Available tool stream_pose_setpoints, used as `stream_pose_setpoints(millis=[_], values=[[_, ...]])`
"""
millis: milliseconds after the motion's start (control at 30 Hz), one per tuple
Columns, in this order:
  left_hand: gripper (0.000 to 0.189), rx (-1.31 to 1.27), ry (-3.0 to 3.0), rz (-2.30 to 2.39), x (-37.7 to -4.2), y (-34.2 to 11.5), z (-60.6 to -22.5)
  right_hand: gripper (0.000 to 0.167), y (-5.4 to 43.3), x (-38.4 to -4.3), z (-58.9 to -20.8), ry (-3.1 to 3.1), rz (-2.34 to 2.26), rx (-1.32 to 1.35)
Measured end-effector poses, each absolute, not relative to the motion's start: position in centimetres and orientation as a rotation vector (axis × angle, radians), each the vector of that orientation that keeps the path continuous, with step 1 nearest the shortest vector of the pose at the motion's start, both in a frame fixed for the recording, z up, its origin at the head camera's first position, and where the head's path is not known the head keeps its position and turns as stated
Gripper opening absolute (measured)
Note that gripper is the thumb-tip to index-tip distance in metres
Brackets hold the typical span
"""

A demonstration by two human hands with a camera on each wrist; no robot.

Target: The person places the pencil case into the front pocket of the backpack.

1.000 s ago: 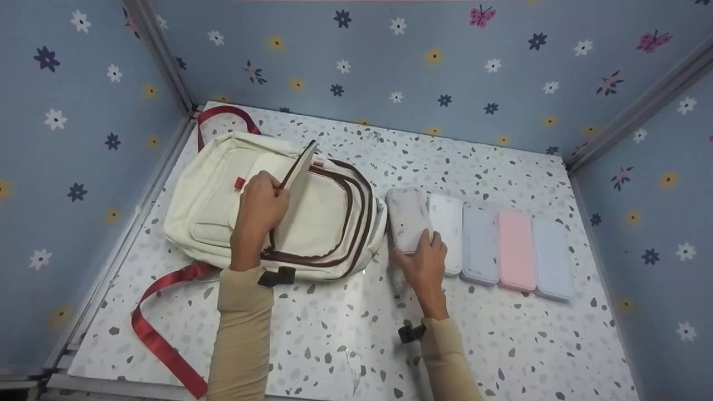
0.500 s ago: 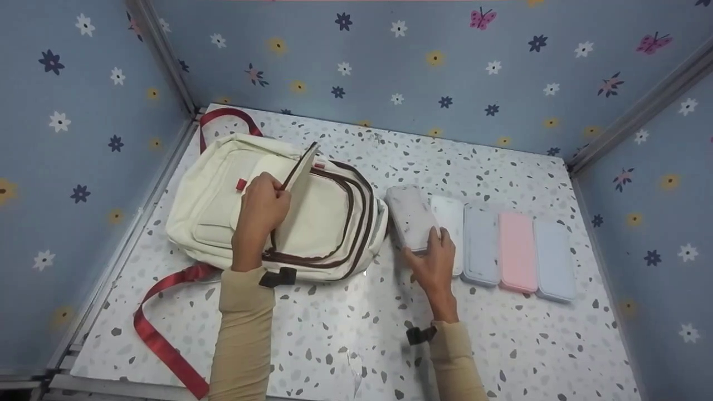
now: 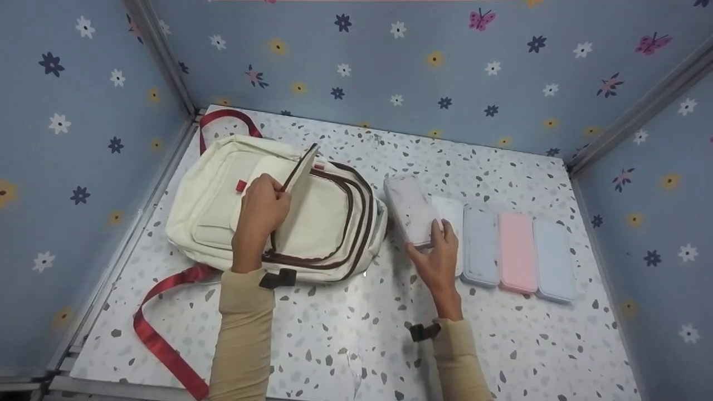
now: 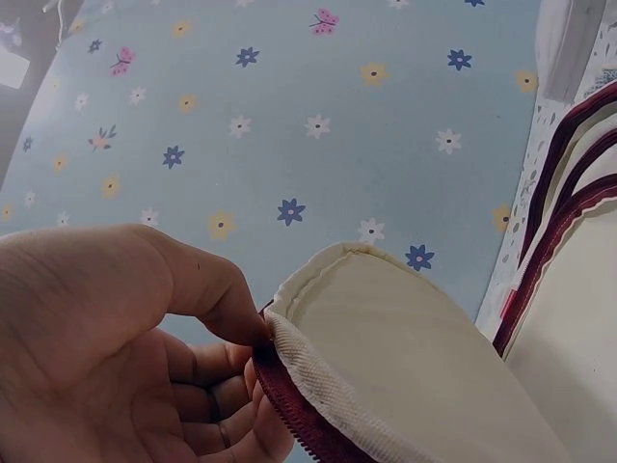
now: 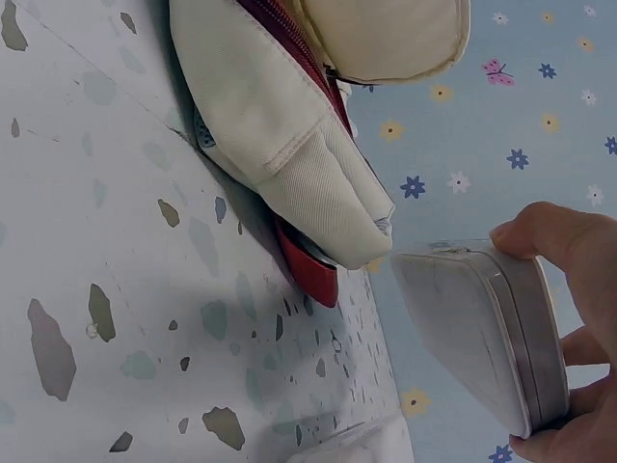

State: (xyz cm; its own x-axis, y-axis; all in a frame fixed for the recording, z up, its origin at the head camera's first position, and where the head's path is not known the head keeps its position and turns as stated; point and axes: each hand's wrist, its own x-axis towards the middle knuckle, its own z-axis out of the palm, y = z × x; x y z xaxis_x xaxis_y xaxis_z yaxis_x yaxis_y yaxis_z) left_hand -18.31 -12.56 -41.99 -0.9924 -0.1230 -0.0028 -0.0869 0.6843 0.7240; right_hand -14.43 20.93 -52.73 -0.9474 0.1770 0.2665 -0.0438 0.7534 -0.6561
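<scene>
Hands (image 3: 263, 206) (image 3: 438, 257) gripping flap (image 3: 297, 186) and case (image 3: 412, 209), boxes (image 3: 517, 252) alongside

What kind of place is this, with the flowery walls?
Probably a small staged work booth, not an ordinary room: flower-print panels stand around a speckled tabletop, metal rails frame the corners, and a cream backpack lies there.

The backpack (image 3: 317, 223) looks like matt cloth, its strap (image 3: 160, 341) glossy ribbon, the speckled case (image 3: 411, 209) smooth plastic.
</scene>
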Motion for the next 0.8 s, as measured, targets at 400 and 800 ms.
stream_pose_setpoints(millis=[400,800], values=[[0.020,0.159,-2.826,-1.215,-18.2,-12.6,-42.1,0.075,20.5,-14.7,-52.3,-2.491,1.056,0.073],[0.021,0.179,-2.841,-1.207,-18.2,-12.5,-42.0,0.073,19.2,-15.0,-51.8,-2.504,1.130,0.114]])
